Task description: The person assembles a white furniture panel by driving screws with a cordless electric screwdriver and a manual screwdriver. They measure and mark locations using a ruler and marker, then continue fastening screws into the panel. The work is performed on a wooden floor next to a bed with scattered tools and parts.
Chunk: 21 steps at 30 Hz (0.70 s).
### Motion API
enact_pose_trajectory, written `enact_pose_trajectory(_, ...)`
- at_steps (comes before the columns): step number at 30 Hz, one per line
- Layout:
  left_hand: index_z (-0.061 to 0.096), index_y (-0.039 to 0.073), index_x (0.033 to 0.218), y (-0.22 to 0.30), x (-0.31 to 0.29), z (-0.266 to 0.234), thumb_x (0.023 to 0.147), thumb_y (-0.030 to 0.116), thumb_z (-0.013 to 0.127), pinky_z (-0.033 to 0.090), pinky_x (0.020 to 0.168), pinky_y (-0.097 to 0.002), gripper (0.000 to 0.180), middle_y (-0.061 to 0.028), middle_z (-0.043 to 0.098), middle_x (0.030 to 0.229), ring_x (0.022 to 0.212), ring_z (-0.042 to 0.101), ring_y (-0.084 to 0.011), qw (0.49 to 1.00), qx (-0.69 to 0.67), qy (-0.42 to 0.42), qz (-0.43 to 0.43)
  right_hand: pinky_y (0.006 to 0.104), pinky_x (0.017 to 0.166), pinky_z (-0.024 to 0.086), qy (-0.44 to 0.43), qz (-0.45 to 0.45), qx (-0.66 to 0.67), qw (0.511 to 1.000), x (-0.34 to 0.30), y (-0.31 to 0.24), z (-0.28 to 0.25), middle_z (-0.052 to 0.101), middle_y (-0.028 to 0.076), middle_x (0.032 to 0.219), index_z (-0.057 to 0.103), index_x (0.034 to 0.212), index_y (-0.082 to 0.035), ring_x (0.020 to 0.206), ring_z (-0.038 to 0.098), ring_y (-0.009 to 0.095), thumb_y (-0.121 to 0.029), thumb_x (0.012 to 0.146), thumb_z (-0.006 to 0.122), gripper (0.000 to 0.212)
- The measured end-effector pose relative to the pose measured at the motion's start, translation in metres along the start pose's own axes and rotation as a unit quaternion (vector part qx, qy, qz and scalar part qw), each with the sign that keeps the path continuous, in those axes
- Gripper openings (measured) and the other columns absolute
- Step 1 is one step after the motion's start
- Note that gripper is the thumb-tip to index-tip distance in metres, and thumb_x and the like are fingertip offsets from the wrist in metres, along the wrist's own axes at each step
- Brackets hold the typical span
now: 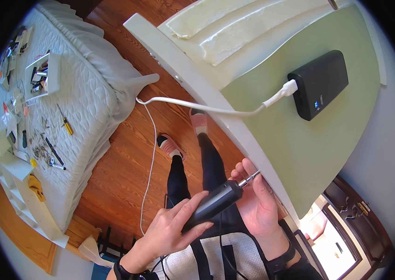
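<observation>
My left hand (171, 229) grips a black electric screwdriver (213, 201) around its body. Its metal bit (249, 178) points up and to the right at the white edge of a green panel (300, 140). My right hand (255, 198) is cupped around the bit's tip, fingers pinching at it against the panel edge; whether a screw sits there is hidden. My legs and pink slippers (185, 135) show below on the wooden floor (127, 158).
A black power bank (319, 84) lies on the green panel with a white cable (197, 106) running off its edge to the floor. At left a white-covered bed (80, 102) carries screwdrivers, loose screws and small boxes. White foam strips (244, 28) lie at the top.
</observation>
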<state>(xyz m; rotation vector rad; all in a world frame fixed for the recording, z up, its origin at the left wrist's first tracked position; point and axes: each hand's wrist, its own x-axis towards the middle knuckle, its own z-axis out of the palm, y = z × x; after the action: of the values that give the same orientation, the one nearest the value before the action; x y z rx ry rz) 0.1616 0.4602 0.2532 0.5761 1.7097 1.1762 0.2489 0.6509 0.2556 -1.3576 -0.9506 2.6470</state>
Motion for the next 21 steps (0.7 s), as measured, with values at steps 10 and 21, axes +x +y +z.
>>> enact_pose_trajectory(10,0.049,0.001,0.135,-0.0010,-0.0021,-0.0019,0.086,0.025,0.074,0.053,0.064,-0.0354,0.060,-0.0212,0.066,0.096,0.072,0.068,-0.0339,0.999,-0.025,-0.017,-0.031,0.0335,0.101,0.043,0.040,-0.001,-0.021,0.999,-0.0040,0.0008,-0.0047,0.053,0.006,0.128,0.056,0.134,-0.003,0.112,0.050,0.017,-0.030,0.100,0.055,0.043)
enact_pose_trajectory(21,0.045,0.001,0.137,-0.0091,-0.0023,-0.0023,0.089,0.029,0.070,0.056,0.061,-0.0374,0.061,-0.0233,0.066,0.099,0.071,0.070,-0.0367,0.998,-0.053,-0.026,-0.006,0.0319,0.098,0.046,0.049,-0.004,-0.038,0.998,-0.0011,0.0015,0.0001,0.055,0.005,0.123,0.055,0.135,-0.004,0.110,0.051,0.016,-0.031,0.100,0.054,0.044)
